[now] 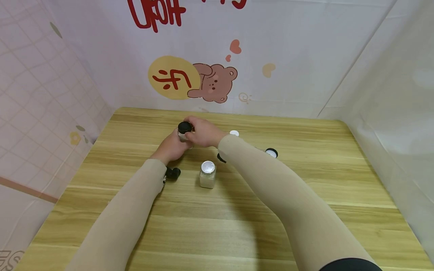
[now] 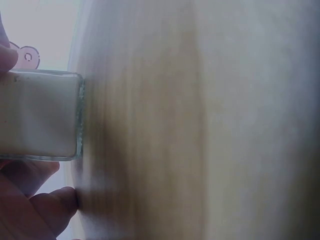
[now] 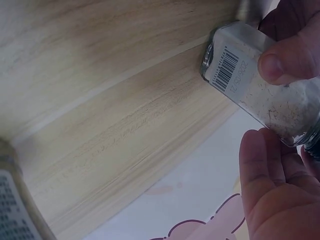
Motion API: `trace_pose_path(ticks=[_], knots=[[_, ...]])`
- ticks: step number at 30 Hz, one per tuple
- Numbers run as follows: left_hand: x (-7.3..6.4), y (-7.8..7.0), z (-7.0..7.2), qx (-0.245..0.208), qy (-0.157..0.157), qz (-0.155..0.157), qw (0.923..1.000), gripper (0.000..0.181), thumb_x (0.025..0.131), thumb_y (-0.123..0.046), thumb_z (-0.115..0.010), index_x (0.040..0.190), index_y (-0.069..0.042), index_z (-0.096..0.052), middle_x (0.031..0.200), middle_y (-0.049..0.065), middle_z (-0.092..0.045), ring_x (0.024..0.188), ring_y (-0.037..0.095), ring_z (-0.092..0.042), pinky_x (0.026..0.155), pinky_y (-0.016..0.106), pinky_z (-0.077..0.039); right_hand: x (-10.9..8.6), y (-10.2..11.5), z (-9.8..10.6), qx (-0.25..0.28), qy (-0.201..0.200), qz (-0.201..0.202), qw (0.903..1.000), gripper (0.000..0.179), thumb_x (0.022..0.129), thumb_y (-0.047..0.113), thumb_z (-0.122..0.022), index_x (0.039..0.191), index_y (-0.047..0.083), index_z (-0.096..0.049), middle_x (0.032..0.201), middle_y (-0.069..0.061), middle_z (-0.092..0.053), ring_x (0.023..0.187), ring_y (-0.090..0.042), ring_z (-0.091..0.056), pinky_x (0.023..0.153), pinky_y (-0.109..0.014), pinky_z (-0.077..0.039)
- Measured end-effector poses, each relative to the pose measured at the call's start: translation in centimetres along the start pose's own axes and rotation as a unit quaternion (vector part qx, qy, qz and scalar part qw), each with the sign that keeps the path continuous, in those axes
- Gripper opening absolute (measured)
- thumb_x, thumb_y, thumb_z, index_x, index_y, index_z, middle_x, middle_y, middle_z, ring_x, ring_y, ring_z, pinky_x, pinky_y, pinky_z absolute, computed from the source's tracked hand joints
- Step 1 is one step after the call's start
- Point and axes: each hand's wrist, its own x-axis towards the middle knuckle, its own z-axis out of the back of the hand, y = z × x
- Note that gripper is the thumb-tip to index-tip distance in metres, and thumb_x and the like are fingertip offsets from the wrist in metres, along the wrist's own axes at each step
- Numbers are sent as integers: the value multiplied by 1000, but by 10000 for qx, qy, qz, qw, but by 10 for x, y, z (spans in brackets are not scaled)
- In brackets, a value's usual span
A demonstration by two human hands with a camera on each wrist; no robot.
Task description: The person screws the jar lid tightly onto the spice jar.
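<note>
My left hand (image 1: 173,146) grips a small square glass jar (image 2: 40,115) filled with pale powder. The jar's black lid (image 1: 184,127) is on top, and my right hand (image 1: 205,131) curls its fingers about it from the right. In the right wrist view the jar stands tilted, with a barcode label (image 3: 226,69) near its base and a thumb pressed on its side. Nearer my body, a second square glass jar (image 1: 207,178) of pale powder stands upright with a silvery-white top and no black lid.
A black lid (image 1: 272,152) with a white liner lies right of my right forearm. A white round top (image 1: 234,133) shows behind that sleeve, the rest hidden. A labelled container (image 3: 17,205) cuts into the right wrist view. White printed cloth (image 1: 291,49) hangs behind the wooden table (image 1: 210,229).
</note>
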Motion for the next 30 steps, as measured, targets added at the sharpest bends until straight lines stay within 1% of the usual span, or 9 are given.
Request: trace_pose_path(ticks=[4, 8, 12, 15, 18, 21, 24, 26, 30], knots=[[-1, -1, 0, 8, -8, 39, 10000, 83, 97, -42, -64, 164, -9, -28, 158, 21, -49, 146, 40, -48, 123, 57, -37, -1, 1, 0, -118, -39, -45, 9999, 47, 106, 28, -62, 148, 9, -50, 142, -10, -64, 129, -23, -63, 113, -35, -50], [0, 0, 0, 10, 9, 36, 10000, 81, 97, -41, -64, 162, -9, -30, 158, 21, -50, 145, 40, -49, 122, 57, -37, -3, 3, 0, -63, -54, -149, 9999, 45, 105, 30, -64, 144, 10, -51, 138, -10, -66, 125, -22, -64, 111, -35, -51], [0, 0, 0, 38, 42, 58, 10000, 80, 97, -39, -63, 163, -8, -29, 159, 21, -49, 146, 41, -48, 123, 57, -36, -3, 3, 0, 60, -52, -164, 9998, 53, 105, 31, -65, 149, 9, -48, 144, -12, -63, 129, -23, -63, 113, -36, -50], [0, -1, 1, 35, 71, 83, 9999, 82, 98, -39, -62, 164, -8, -26, 161, 21, -47, 147, 41, -47, 124, 58, -35, -3, 4, 0, 23, -34, -170, 9998, 56, 105, 30, -64, 154, 10, -45, 149, -12, -61, 134, -24, -61, 115, -36, -48], [-1, -2, 1, 1, 77, 101, 9999, 83, 97, -39, -63, 165, -9, -26, 161, 21, -47, 148, 41, -47, 123, 58, -35, -2, 4, -1, -67, -39, -156, 9998, 53, 106, 30, -63, 152, 11, -47, 148, -11, -61, 133, -23, -61, 115, -36, -48], [-2, -2, 1, -6, 56, 122, 9999, 82, 97, -40, -63, 164, -10, -27, 160, 20, -49, 147, 41, -47, 123, 58, -36, -3, 4, -1, -155, -60, -147, 9998, 48, 106, 30, -63, 147, 11, -50, 143, -10, -64, 130, -23, -63, 113, -36, -49], [-1, -2, 1, 15, 45, 124, 9999, 81, 97, -41, -63, 163, -10, -29, 159, 20, -50, 146, 40, -48, 122, 58, -37, -3, 4, 0, -128, -52, -198, 9997, 45, 106, 31, -64, 144, 10, -51, 139, -11, -66, 127, -23, -64, 111, -36, -51], [0, -2, 0, 28, 40, 114, 9999, 80, 97, -41, -63, 163, -9, -29, 159, 20, -50, 146, 40, -49, 122, 58, -37, -4, 4, 0, -83, -48, -233, 9997, 46, 105, 32, -65, 143, 10, -51, 139, -11, -66, 127, -23, -64, 111, -36, -51], [0, -1, 0, 24, 67, 101, 9999, 80, 97, -40, -62, 164, -10, -29, 161, 19, -48, 147, 40, -48, 123, 58, -36, -4, 4, 0, 36, -39, -245, 9997, 57, 105, 33, -65, 152, 8, -46, 146, -13, -63, 132, -24, -62, 115, -36, -49]])
